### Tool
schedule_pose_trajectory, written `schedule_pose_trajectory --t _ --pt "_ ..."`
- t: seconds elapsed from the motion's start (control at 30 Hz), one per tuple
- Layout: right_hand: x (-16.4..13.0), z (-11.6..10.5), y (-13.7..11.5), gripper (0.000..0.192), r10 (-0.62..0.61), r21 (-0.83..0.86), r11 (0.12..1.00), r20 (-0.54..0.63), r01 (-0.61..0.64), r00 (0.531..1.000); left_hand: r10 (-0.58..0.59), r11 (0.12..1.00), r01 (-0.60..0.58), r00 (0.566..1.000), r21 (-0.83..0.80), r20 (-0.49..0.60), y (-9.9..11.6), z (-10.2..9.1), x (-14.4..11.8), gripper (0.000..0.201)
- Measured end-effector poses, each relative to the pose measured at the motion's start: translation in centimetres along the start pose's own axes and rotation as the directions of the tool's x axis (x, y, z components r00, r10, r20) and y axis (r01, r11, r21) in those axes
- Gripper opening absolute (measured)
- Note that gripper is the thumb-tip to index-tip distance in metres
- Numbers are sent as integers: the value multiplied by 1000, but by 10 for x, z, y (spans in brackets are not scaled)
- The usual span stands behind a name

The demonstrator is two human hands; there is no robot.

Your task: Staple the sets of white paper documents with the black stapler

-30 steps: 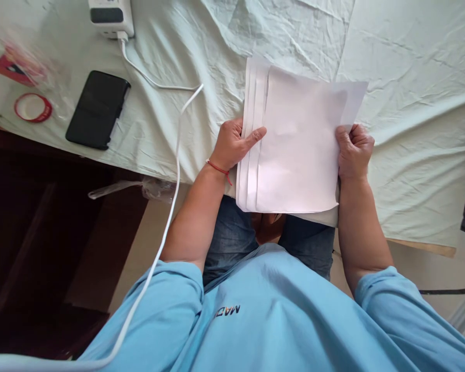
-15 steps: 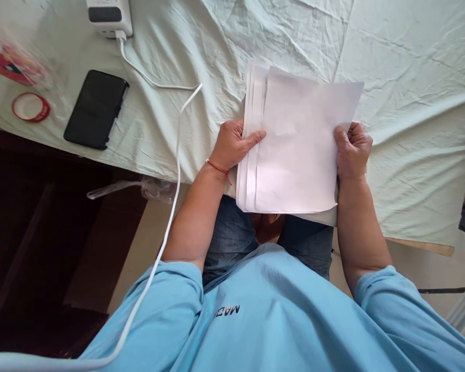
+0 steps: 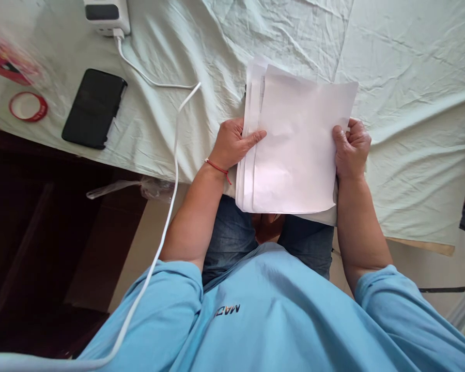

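A stack of white paper sheets [image 3: 294, 144] is held over the near edge of the cloth-covered table, above my lap. My left hand [image 3: 234, 143], with a red string at the wrist, grips the stack's left side, thumb on top and fingers hidden beneath. There the sheets are fanned a little, so several left edges show. On the other side, my right hand [image 3: 352, 147] pinches the right edge with the thumb on top and the fingers curled behind. The top sheet looks blank, and its lower right corner curls up.
A pale green cloth [image 3: 406, 155] covers the table. On the left lie a black phone [image 3: 95, 108], a red tape roll [image 3: 28, 107] and a clear plastic wrapper [image 3: 31, 64]. From a white power adapter [image 3: 107, 15], a white cable [image 3: 177, 155] runs down past my left arm.
The top sheet has shifted slightly left, and its right edge sits a bit further in. Both hands keep their hold on the papers. The view has moved very slightly.
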State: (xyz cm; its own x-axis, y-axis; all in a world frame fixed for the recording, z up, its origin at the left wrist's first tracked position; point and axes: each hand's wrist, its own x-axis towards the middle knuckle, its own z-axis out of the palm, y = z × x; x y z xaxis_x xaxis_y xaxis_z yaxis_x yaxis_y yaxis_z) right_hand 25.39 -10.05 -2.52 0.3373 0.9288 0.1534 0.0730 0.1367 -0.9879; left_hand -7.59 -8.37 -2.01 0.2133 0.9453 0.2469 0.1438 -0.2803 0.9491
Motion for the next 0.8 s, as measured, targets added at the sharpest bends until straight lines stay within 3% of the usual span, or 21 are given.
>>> schedule_pose_trajectory --t 0.23,0.47,0.8 --pt "0 -1 -2 33 16 -4 1000 -11 -16 1000 -2 999 3 1000 -33 4 -2 0 0 59" --pt "-2 -1 -5 47 -38 -31 999 44 40 998 7 1000 -7 1000 -13 -6 0 1 0 57" --pt "0 -4 0 47 -60 -106 992 104 71 993 -18 998 19 1000 -65 25 -1 -1 -1 56"
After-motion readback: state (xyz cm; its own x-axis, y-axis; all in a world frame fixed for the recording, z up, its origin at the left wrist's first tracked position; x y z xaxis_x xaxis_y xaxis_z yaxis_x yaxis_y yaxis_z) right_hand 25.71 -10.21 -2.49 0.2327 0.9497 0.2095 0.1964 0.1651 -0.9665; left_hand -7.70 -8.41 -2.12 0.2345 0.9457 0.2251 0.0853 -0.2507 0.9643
